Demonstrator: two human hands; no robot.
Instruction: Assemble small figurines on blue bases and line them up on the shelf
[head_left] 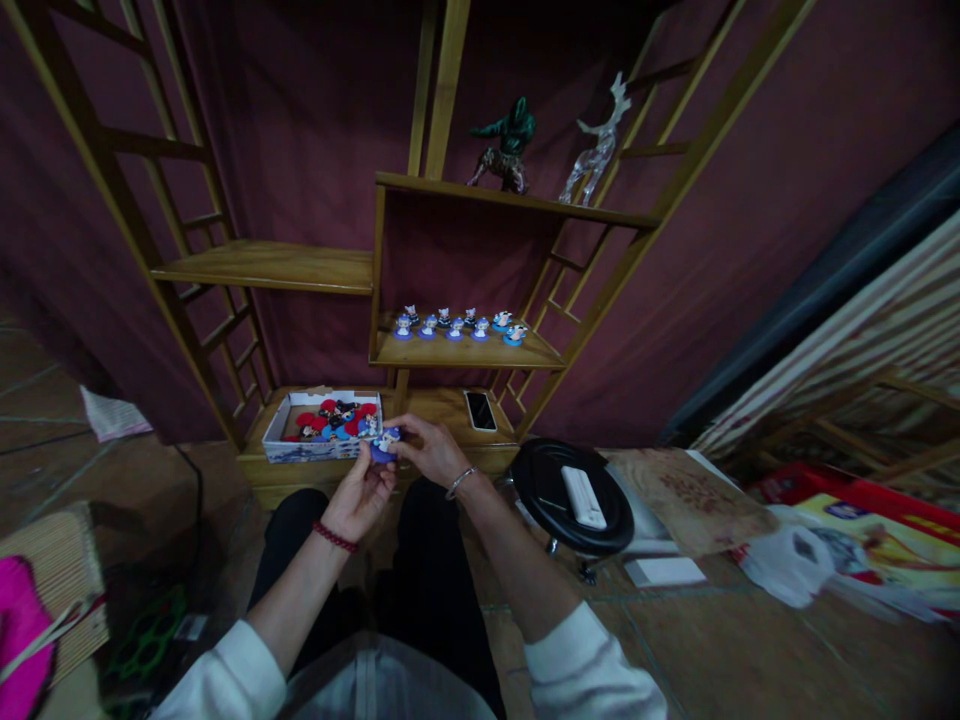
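In front of the low shelf, my left hand (358,503) and my right hand (433,452) come together on a small purple and white figurine (385,443). The fingertips of both are closed around its sides and base. Just behind it stands an open cardboard box (304,452), with red, blue and dark figurines (337,418) lying jumbled inside. On the wooden shelf (450,356) above, several similar figurines (454,329) are set upright in rows. Those at the front left have purple bases, and the ones at the right have blue bases.
A phone (480,410) lies on the lowest board. Higher up are a dark green statue (511,145) and a clear deer ornament (596,150). To my right, a black round stool (540,490) carries a white object (583,497). A plastic bag (791,560) lies beyond it.
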